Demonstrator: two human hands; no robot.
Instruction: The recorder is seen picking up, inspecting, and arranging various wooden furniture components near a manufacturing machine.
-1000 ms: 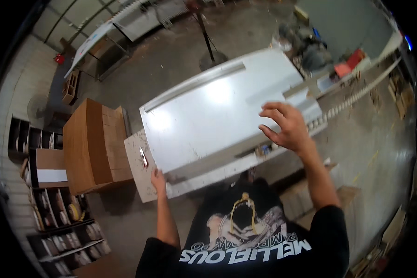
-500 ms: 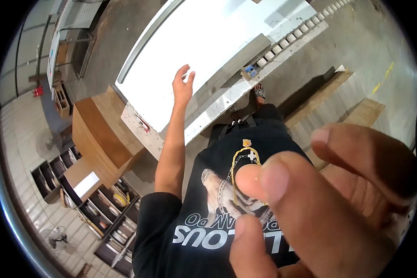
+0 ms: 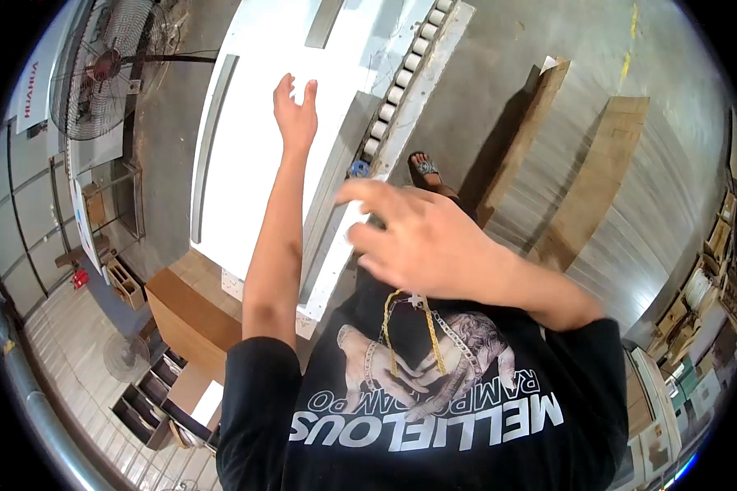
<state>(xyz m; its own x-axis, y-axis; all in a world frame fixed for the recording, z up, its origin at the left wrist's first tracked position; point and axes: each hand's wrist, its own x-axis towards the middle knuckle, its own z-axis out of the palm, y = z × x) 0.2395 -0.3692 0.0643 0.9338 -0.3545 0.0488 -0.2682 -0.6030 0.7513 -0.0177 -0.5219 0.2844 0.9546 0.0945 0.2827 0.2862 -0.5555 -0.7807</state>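
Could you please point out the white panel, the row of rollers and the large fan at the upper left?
White panel (image 3: 252, 123): head view, on its bare top surface.
Row of rollers (image 3: 395, 94): head view, on a middle roller.
Large fan (image 3: 109, 64): head view, on its hub.

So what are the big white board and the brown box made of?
The white board looks like coated metal or laminate: smooth and evenly white, though glare hides its finish. The brown box seems matte cardboard, being dull, plain brown.

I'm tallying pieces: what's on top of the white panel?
A grey strip at left, another at top, perhaps a third beside the rollers. The left hand and forearm cover part of the panel; what's under them is hidden.
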